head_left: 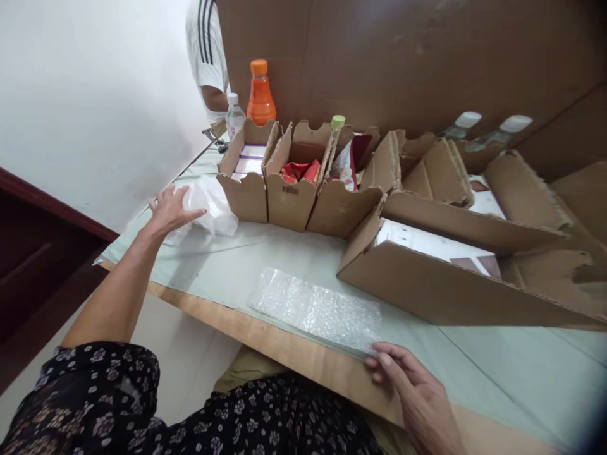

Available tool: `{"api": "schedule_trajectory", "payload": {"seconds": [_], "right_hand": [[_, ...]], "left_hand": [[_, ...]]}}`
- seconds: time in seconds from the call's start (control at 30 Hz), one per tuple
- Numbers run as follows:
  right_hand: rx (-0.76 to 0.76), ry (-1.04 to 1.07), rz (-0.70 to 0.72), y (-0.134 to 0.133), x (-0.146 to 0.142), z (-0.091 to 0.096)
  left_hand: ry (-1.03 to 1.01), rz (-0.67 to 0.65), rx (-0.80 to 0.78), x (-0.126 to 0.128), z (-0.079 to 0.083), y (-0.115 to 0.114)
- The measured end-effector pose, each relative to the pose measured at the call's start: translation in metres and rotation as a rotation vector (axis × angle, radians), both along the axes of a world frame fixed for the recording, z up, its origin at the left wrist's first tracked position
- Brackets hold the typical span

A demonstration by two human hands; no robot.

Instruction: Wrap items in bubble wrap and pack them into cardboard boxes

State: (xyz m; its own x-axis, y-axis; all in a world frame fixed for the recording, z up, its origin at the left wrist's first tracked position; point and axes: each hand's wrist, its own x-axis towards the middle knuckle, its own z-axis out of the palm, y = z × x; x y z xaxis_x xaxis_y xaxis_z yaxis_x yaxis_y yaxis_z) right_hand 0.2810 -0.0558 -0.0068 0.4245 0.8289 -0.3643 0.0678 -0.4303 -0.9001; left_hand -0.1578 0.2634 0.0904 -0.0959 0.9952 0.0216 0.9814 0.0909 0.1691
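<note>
On the pale green tabletop (213,272) lies a flat strip of bubble wrap (315,309), slanting along the front edge. My right hand (412,392) pinches its near right corner between thumb and fingers. Farther left, a crumpled bundle of clear plastic wrap (213,205) rests near the table's left end. My left hand (173,210) reaches over the left side of that bundle with fingers spread and the thumb stretched across it. Whether the left fingers touch the plastic I cannot tell.
Cardboard bins line the back; one holds white boxes (251,164), another red packets (301,172). A long cardboard box (455,284) stands at the right front. Behind are an orange bottle (260,98) and clear bottles (234,114). Another person's white sleeve (206,47) shows beyond.
</note>
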Motion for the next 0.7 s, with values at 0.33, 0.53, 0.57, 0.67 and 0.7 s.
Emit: {"api": "schedule_trajectory", "payload": {"seconds": [0.33,0.53,0.57,0.67,0.7], "right_hand": [[0.038,-0.086,-0.09,-0.035,0.039,0.007],[0.039,-0.809,-0.102,-0.066,0.063,0.011],[0.094,-0.904,-0.104,-0.063,0.056,0.01],[0.267,-0.954,0.081,-0.032,0.018,0.008],[0.291,-0.935,0.203,-0.018,0.004,0.006]], "left_hand": [[-0.314,-0.858,0.381,0.118,-0.066,-0.165],[-0.41,-1.098,0.145,0.189,-0.093,-0.207],[-0.403,-1.108,0.133,0.196,-0.092,-0.207],[-0.328,-1.135,0.096,0.214,-0.092,-0.207],[-0.295,-1.142,0.072,0.219,-0.094,-0.207]]}}
